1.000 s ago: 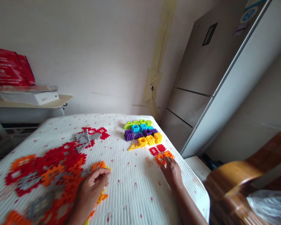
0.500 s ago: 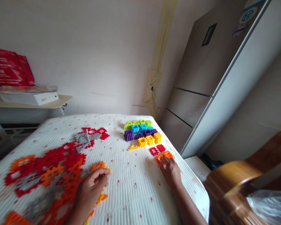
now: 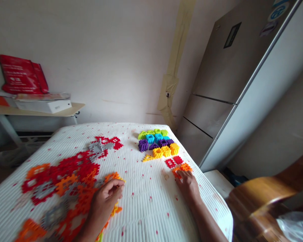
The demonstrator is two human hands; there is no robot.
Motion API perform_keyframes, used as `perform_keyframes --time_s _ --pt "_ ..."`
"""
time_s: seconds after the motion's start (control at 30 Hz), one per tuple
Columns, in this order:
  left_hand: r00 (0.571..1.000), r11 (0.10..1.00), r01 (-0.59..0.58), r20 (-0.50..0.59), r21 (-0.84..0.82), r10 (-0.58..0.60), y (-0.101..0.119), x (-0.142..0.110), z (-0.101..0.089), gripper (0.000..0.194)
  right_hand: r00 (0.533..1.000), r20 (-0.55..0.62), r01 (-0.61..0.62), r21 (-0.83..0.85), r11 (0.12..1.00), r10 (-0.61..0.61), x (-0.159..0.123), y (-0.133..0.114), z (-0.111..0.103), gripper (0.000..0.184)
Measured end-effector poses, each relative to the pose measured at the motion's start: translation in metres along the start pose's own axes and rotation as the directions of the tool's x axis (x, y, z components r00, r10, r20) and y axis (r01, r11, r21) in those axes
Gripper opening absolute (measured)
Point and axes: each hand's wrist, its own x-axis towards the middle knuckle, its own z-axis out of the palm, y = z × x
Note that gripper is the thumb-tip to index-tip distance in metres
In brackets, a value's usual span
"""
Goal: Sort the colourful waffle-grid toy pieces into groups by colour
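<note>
so the right hand [image 3: 189, 184] is down on some orange pieces [image 3: 185, 166], right by two red pieces [image 3: 170, 163] on the white cloth [image 3: 151, 213], can't tell if it's gripping, while the left hand [image 3: 106, 199] is loosely curled beside the messy pile [image 3: 77, 160], can't tell whether anything's in it

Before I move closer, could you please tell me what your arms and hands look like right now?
The left hand and right hand are bare, without gloves; no rings, watch or bracelet show. No sleeves cover the visible forearms.
</note>
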Motion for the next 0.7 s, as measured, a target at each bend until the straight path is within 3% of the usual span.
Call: perform_keyframes --time_s 0.1,0.17,0.3,0.37,0.4,0.47,0.5,0.57,0.63,0.7 --pt "1.000 0.998 0.002 -0.006 -0.069 -0.003 0.000 0.000 -0.001 0.027 0.999 -0.034 0.028 -0.024 0.999 -0.029 -0.001 0.005 0.006 0.019" --pt "1.000 0.990 0.000 -0.008 -0.141 -0.001 0.006 0.001 -0.004 0.026 0.990 -0.118 0.072 -0.026 0.997 -0.074 -0.002 0.008 0.009 0.020" --pt "0.998 0.930 -0.038 -0.054 -0.366 0.020 0.035 0.004 -0.018 0.021 0.937 -0.288 0.203 -0.006 0.979 -0.196 -0.003 0.007 0.012 0.024" --pt "0.994 0.926 -0.074 -0.099 -0.370 0.039 0.051 0.006 -0.030 0.021 0.918 -0.306 0.268 0.016 0.963 -0.251 -0.003 0.004 0.011 0.024" --pt "0.993 0.955 -0.093 -0.099 -0.283 0.068 0.057 0.008 -0.036 0.021 0.912 -0.306 0.298 0.030 0.954 -0.275 -0.004 0.002 0.011 0.023" --pt "0.985 0.984 -0.167 -0.039 0.067 0.169 0.062 0.012 -0.048 0.020 0.901 -0.301 0.345 0.060 0.937 -0.313 -0.004 -0.002 0.011 0.022" --pt "0.976 0.937 -0.212 0.019 0.276 0.216 0.062 0.014 -0.052 0.018 0.898 -0.297 0.361 0.073 0.930 -0.325 -0.004 -0.003 0.011 0.022" --pt "0.960 0.747 -0.278 0.139 0.604 0.245 0.058 0.017 -0.056 0.015 0.897 -0.276 0.384 0.096 0.918 -0.346 -0.005 -0.006 0.010 0.021" --pt "0.956 0.579 -0.292 0.216 0.761 0.198 0.050 0.019 -0.055 0.016 0.896 -0.252 0.402 0.111 0.909 -0.366 -0.006 -0.009 0.009 0.020" --pt "0.956 0.506 -0.295 0.253 0.811 0.152 0.041 0.019 -0.048 0.018 0.894 -0.231 0.418 0.118 0.901 -0.384 -0.007 -0.011 0.008 0.020"
